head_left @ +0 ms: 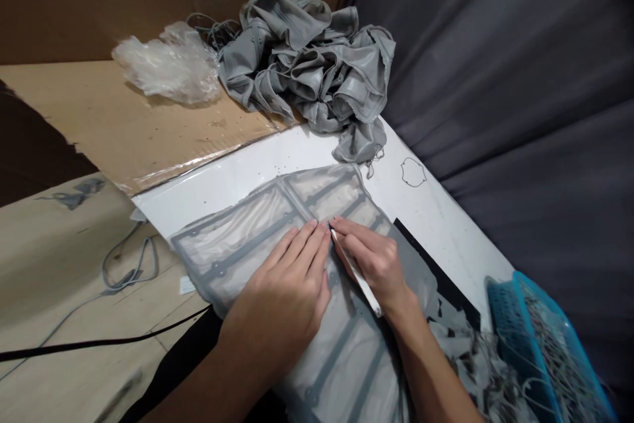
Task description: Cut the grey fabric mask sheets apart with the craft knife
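A translucent grey, rubbery-looking sheet (pixel 247 225) with darker raised strips lies over the table edge and toward my body. My left hand (pixel 282 284) rests flat on it, fingers stretched out and pointing away from me. Just right of those fingertips, my right hand (pixel 371 258) is closed around a slim white pen-like tool (pixel 364 288) with a dark tip. That tip touches or nearly touches the sheet beside a strip; what kind of tool it is I cannot make out.
Crumpled grey sheets (pixel 317 60) are heaped at the back beside clear plastic film (pixel 168 63) on cardboard (pixel 129 126). At the lower right stands a blue basket (pixel 539 344) of thin grey scraps. A dark curtain (pixel 520 80) hangs on the right.
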Demonstrator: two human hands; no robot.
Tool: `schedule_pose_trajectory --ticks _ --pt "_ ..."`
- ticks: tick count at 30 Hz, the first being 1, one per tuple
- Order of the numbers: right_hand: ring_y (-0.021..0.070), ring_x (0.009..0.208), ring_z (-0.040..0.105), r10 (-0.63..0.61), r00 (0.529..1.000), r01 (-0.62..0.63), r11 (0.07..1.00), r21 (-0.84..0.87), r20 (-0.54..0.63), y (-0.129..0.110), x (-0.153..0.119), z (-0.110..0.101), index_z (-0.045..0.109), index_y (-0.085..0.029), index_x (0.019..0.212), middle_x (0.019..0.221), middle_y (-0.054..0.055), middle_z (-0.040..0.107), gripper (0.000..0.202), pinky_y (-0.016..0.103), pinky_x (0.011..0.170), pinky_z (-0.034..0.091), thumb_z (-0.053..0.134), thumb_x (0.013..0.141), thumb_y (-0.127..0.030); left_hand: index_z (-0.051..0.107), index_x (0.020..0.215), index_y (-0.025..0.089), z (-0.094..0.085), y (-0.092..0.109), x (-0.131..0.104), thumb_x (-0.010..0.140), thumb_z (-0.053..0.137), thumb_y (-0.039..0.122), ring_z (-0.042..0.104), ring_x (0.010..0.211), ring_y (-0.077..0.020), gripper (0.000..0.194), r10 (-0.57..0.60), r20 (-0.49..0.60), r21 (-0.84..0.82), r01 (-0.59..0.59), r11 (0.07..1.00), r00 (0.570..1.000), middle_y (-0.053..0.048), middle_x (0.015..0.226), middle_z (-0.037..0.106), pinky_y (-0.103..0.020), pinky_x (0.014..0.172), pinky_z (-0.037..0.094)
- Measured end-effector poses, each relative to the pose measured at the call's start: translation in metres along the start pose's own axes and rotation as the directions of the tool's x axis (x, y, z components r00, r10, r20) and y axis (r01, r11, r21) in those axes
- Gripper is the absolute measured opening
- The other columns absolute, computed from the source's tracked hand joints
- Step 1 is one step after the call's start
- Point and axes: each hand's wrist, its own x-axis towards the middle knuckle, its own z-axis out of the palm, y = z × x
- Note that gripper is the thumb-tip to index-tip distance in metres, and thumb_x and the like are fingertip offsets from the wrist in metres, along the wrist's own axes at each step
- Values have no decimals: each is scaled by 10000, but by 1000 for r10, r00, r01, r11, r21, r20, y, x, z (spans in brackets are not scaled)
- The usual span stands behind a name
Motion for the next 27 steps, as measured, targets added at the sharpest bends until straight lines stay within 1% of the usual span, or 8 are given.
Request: schedule_pose_trajectory --ticks 2,5,10,14,17,21,25,27 --pt "238 1161 854 -46 998 44 998 -44 -45 -1 1 4 766 -222 990 1191 118 880 252 350 1070 699 596 1080 -58 643 1551 -31 -1 0 1 1093 464 189 651 1498 -382 538 7 8 7 -7 1000 1000 -263 1636 627 -548 1271 507" --pt "228 1069 874 -24 995 19 998 -55 -92 -3 4 9 734 -232 948 1150 116 886 245 320 985 717 611 1070 -59 645 1550 -27 -1 0 2 1096 452 193 651 1499 -369 540 15 20 31 -15 999 1000 -253 1638 630 -533 1276 499" --pt "209 913 887 150 966 -141 988 58 -210 -7 5 14 709 -258 894 1037 65 899 216 286 835 725 668 1056 -121 628 1572 -18 0 1 1 1111 435 205 637 1516 -360 547 10 15 57 -11 998 1000 -241 1653 618 -523 1299 465" --pt "226 805 883 271 926 -249 962 115 -264 -5 5 18 699 -259 851 1014 79 903 212 297 736 725 710 1059 -220 628 1567 -21 1 1 0 1126 411 209 620 1533 -359 543 26 30 66 -28 997 999 -241 1648 623 -513 1306 449" --pt "246 801 887 344 888 -313 939 145 -307 -1 6 19 687 -254 797 1008 91 904 262 295 691 714 731 1054 -283 616 1579 -11 1 1 0 1126 409 213 597 1557 -348 546 4 63 55 -8 998 998 -233 1669 607 -505 1322 428" --pt "273 905 896 426 871 -343 883 319 -244 1 7 16 715 -238 791 1027 100 904 253 321 763 729 759 1031 -308 598 1596 4 0 1 0 1126 426 241 575 1577 -344 553 -13 99 50 8 999 995 -224 1690 588 -504 1329 420" --pt "297 973 893 407 904 -325 850 414 -127 1 1 10 787 -216 831 1103 135 897 196 381 860 736 783 1009 -298 560 1629 7 -2 1 -1 1128 427 241 553 1595 -341 569 -14 105 48 9 999 994 -218 1708 570 -508 1330 424" --pt "289 979 891 371 921 -296 862 412 -115 1 -2 9 814 -211 866 1150 144 891 152 391 913 727 792 1003 -274 546 1639 8 -3 1 -1 1123 439 238 554 1594 -340 575 -16 106 43 12 999 994 -219 1712 565 -506 1332 422"
